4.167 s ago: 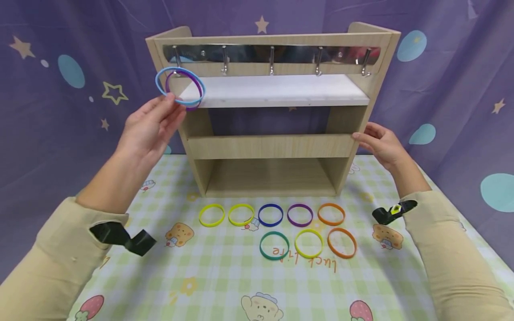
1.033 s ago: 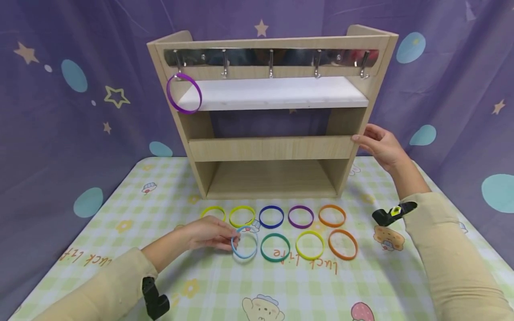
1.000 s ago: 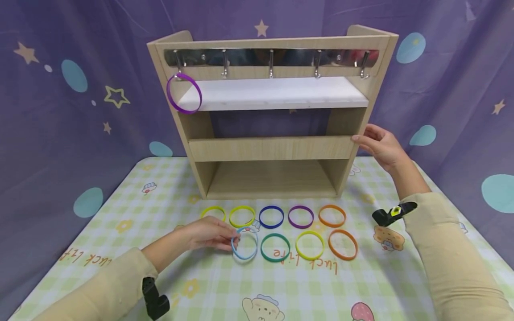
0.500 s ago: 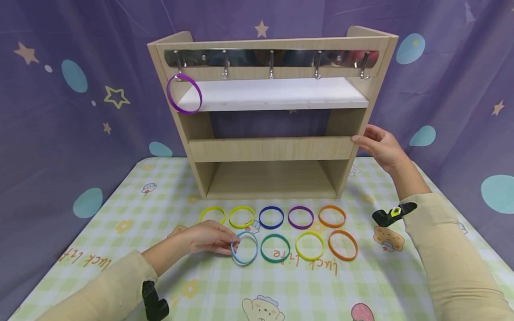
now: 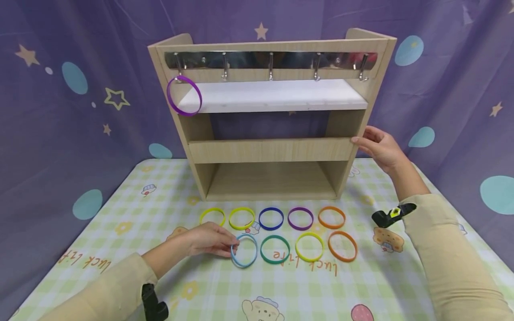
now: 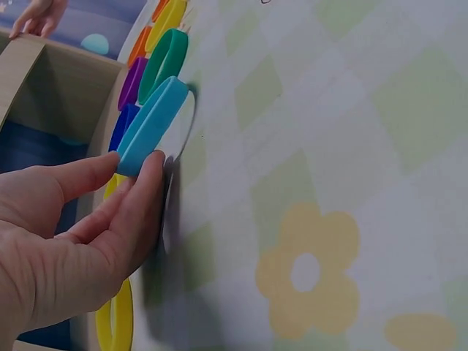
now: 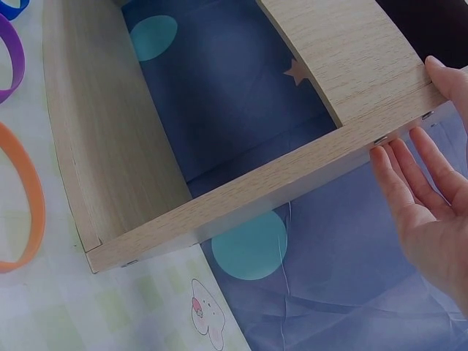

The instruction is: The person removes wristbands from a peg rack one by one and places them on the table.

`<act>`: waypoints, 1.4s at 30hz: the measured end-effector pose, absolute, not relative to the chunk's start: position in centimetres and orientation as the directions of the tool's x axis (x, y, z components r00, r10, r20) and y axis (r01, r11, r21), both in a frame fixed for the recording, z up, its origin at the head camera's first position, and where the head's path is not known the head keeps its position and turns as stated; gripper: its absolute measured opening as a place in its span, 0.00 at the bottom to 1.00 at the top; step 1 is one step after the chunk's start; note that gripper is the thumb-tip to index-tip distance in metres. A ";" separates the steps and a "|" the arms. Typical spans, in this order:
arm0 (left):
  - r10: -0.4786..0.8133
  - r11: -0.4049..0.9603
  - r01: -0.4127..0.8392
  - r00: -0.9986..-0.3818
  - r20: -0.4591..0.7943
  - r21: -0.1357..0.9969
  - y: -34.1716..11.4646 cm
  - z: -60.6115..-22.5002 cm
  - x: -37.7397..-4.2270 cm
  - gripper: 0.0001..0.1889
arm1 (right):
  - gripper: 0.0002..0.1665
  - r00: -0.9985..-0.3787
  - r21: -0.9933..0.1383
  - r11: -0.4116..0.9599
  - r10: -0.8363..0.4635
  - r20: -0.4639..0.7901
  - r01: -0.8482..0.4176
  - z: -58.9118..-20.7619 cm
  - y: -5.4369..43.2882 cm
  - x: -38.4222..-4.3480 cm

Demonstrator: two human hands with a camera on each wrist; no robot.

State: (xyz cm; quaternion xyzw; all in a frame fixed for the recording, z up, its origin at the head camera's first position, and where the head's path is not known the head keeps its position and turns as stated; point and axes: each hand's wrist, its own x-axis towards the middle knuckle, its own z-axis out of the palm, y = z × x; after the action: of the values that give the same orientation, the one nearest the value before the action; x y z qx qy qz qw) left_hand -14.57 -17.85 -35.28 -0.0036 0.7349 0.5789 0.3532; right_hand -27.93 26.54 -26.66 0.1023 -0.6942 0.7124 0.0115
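My left hand pinches a light blue silicone wristband by its left side, between thumb and fingertips. The band is low over the tablecloth, slightly tilted in the left wrist view, left of a green wristband. A purple wristband hangs from the leftmost hook of a metal hook rail on the wooden shelf. With the thumb on the front edge and fingers along the outer face, my right hand grips the shelf's right side panel.
Two rows of wristbands lie before the shelf: yellow, blue, purple and orange behind, green, yellow and orange in front. A patterned curtain stands behind the checked tablecloth.
My left hand has brought the light blue wristband from the leftmost hook down beside the green one, lowering it slightly further over the last second. The purple band stays hanging; my right hand keeps its grip.
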 end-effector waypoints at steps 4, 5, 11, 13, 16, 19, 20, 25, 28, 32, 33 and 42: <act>0.383 0.402 -0.349 -0.775 -0.502 0.846 -17.8 -34.9 -14.5 0.15 | 0.22 -0.980 -0.988 -0.029 -0.123 0.157 -0.155 -26.6 26.6 -27.9; 0.378 0.433 -0.324 -0.782 -0.496 0.841 -17.9 -34.7 -14.5 0.14 | 0.21 -0.980 -0.987 -0.030 -0.123 0.158 -0.155 -26.6 26.6 -27.9; 0.349 0.603 -0.171 -0.822 -0.450 0.779 -18.2 -33.0 -15.0 0.13 | 0.19 -0.979 -0.986 -0.037 -0.124 0.164 -0.161 -26.6 26.6 -27.9; 0.345 0.614 -0.157 -0.828 -0.442 0.773 -18.4 -32.4 -15.2 0.14 | 0.18 -0.978 -0.986 -0.038 -0.124 0.165 -0.162 -26.6 26.6 -27.9; 0.351 0.614 -0.148 -0.829 -0.436 0.776 -18.7 -31.7 -15.6 0.16 | 0.17 -0.978 -0.985 -0.043 -0.123 0.169 -0.165 -26.5 26.6 -27.9; 0.363 0.626 -0.117 -0.831 -0.421 0.771 -19.1 -31.1 -16.0 0.17 | 0.17 -0.977 -0.986 -0.038 -0.128 0.168 -0.164 -26.5 26.5 -28.0; 0.365 0.627 -0.108 -0.834 -0.414 0.771 -19.2 -30.9 -16.1 0.17 | 0.17 -0.978 -0.986 -0.033 -0.129 0.166 -0.163 -26.5 26.5 -28.0; 0.386 0.603 -0.024 -0.866 -0.318 0.797 -19.6 -30.1 -17.1 0.21 | 0.19 -0.980 -0.989 0.002 -0.133 0.149 -0.151 -26.4 26.6 -28.0; 0.397 0.583 0.044 -0.886 -0.238 0.811 -19.6 -29.4 -17.6 0.22 | 0.21 -0.981 -0.989 0.005 -0.132 0.146 -0.148 -26.4 26.7 -28.0; 0.396 0.573 0.098 -0.902 -0.170 0.814 -19.7 -28.3 -18.0 0.21 | 0.21 -0.980 -0.989 -0.011 -0.129 0.151 -0.151 -26.4 26.6 -28.0; 0.389 0.571 0.101 -0.907 -0.160 0.815 -19.8 -28.0 -18.1 0.21 | 0.21 -0.980 -0.988 -0.018 -0.128 0.154 -0.152 -26.4 26.6 -28.0; 0.327 0.554 0.108 -0.940 -0.097 0.826 -20.6 -25.0 -18.5 0.22 | 0.22 -0.980 -0.988 -0.028 -0.128 0.155 -0.152 -26.5 26.6 -27.9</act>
State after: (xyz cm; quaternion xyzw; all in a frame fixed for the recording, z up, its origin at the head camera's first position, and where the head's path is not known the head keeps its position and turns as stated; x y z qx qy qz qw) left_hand -18.46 -20.60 -25.00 0.1246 0.8732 0.4556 0.1203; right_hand -27.93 26.59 -26.54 0.1005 -0.6971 0.7098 0.0087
